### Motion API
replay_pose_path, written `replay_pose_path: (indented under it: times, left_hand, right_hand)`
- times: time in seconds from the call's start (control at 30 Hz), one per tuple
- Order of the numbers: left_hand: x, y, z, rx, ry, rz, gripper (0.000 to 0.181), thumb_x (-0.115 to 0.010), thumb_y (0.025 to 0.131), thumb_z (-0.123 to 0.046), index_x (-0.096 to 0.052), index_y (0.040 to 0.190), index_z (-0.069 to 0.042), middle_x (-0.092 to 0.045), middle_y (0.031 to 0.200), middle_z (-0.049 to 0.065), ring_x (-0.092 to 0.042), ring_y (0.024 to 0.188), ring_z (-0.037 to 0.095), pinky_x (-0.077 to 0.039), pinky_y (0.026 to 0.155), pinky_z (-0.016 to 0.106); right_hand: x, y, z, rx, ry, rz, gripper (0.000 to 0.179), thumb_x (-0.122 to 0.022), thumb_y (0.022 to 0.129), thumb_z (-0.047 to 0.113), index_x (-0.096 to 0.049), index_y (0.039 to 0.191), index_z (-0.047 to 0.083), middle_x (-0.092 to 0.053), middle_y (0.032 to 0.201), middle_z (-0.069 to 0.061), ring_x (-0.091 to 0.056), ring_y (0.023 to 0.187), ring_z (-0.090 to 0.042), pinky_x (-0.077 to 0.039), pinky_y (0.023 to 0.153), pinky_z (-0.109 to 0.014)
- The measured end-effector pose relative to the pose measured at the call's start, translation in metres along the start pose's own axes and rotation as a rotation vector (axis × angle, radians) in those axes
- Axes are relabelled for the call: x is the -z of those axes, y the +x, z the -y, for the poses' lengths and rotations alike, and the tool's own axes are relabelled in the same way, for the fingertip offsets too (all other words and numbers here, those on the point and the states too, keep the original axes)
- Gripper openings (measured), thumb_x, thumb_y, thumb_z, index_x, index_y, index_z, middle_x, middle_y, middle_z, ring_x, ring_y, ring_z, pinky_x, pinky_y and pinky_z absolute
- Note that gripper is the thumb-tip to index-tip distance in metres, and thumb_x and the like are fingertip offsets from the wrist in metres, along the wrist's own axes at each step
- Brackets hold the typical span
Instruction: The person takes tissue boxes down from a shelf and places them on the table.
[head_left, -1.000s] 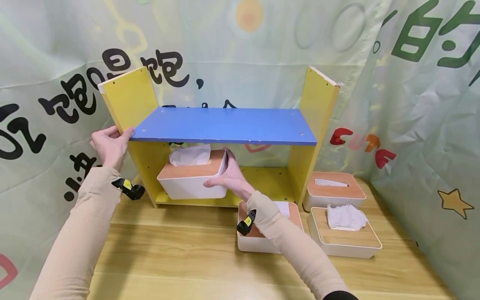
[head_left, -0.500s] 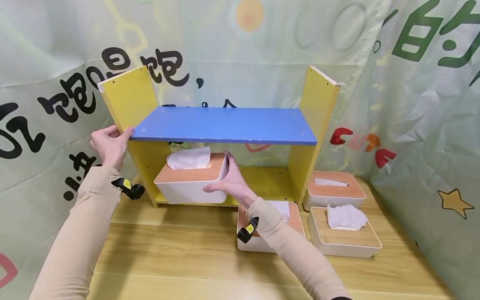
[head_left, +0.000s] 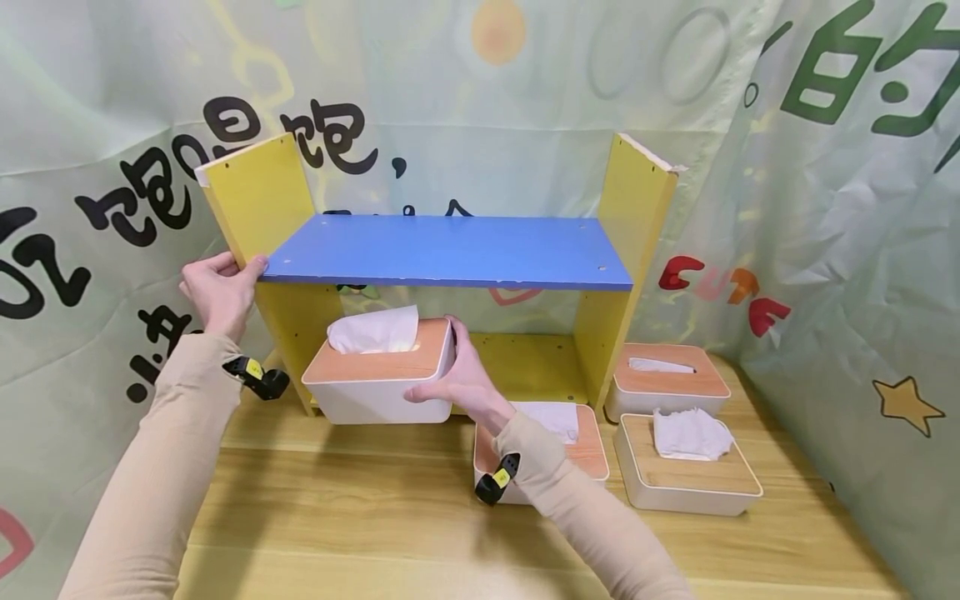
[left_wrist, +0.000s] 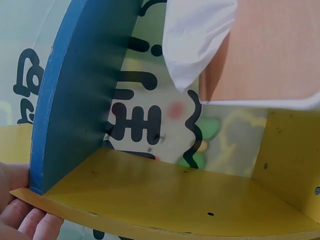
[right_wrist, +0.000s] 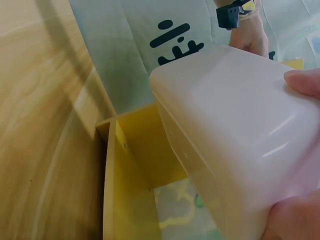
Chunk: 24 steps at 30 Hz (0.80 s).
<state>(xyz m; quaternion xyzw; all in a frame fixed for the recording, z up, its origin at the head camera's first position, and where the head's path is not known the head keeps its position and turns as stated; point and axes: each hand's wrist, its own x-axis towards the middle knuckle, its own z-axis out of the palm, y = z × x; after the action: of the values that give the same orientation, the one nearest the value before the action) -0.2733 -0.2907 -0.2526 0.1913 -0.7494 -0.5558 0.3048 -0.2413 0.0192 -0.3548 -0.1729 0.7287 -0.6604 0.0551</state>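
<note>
My right hand grips the right end of a white tissue box with a wood-look lid and a tissue sticking out. The box is held off the table at the front of the shelf unit, below its blue board. Its smooth white underside shows in the right wrist view, with fingers on its end. At the left, my left hand holds the front edge of the yellow side panel, thumb at the corner of the blue board. In the left wrist view its fingers curl round that panel.
Another tissue box stands on the wooden table under my right forearm. Two more, a rear box and a front box, stand right of the shelf. A printed cloth hangs close behind.
My right hand has drawn the tissue box forward, slightly down and left, out toward the front of the lower compartment. The left hand has stayed on the panel.
</note>
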Motion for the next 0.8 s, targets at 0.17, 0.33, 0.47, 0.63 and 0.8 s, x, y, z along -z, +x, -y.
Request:
replay_pose_path:
  times: [0.17,0.33,0.47,0.63,0.8]
  left_hand:
    - [0.0,0.001,0.001,-0.009,-0.009,-0.001,0.047,-0.077,0.089,-0.025,-0.066,0.13,-0.006,-0.072,0.104,-0.003,-0.015,0.149,-0.006,-0.018,0.118,0.02]
    - [0.0,0.003,0.0,-0.033,0.003,-0.007,0.046,-0.077,0.088,-0.025,-0.067,0.128,-0.006,-0.071,0.099,-0.006,-0.024,0.147,-0.005,-0.012,0.119,0.025]
    - [0.001,0.004,0.001,-0.034,0.003,-0.004,0.046,-0.077,0.088,-0.024,-0.067,0.129,-0.006,-0.071,0.097,-0.008,-0.026,0.146,-0.007,-0.011,0.12,0.023]
    - [0.0,0.003,0.001,-0.023,0.006,0.002,0.046,-0.077,0.088,-0.025,-0.066,0.129,-0.007,-0.071,0.104,-0.003,-0.02,0.147,-0.009,-0.011,0.12,0.022]
    - [0.0,0.002,0.001,-0.011,-0.001,0.001,0.047,-0.077,0.088,-0.025,-0.066,0.13,-0.007,-0.071,0.105,-0.004,-0.02,0.147,-0.009,-0.021,0.118,0.017]
  right_hand:
    - [-0.002,-0.006,-0.003,-0.007,0.0,-0.014,0.132,-0.092,0.058,0.008,-0.011,0.162,0.018,-0.031,0.161,-0.01,-0.041,0.139,-0.028,-0.033,0.12,-0.044]
    - [-0.004,-0.011,-0.007,0.006,0.02,-0.01,0.132,-0.092,0.058,0.007,-0.011,0.162,0.02,-0.031,0.16,-0.01,-0.042,0.137,-0.027,-0.036,0.118,-0.044]
    - [-0.007,-0.015,-0.011,0.012,0.027,-0.007,0.131,-0.091,0.059,0.007,-0.011,0.161,0.021,-0.032,0.158,-0.008,-0.043,0.135,-0.027,-0.041,0.113,-0.043]
    - [-0.012,-0.02,-0.016,0.037,-0.001,-0.012,0.132,-0.092,0.059,0.009,-0.01,0.161,0.019,-0.034,0.157,-0.009,-0.044,0.132,-0.028,-0.044,0.109,-0.042]
    - [-0.017,-0.026,-0.021,0.021,-0.041,-0.024,0.131,-0.093,0.059,0.015,-0.012,0.161,0.022,-0.035,0.156,-0.006,-0.045,0.13,-0.026,-0.046,0.106,-0.041]
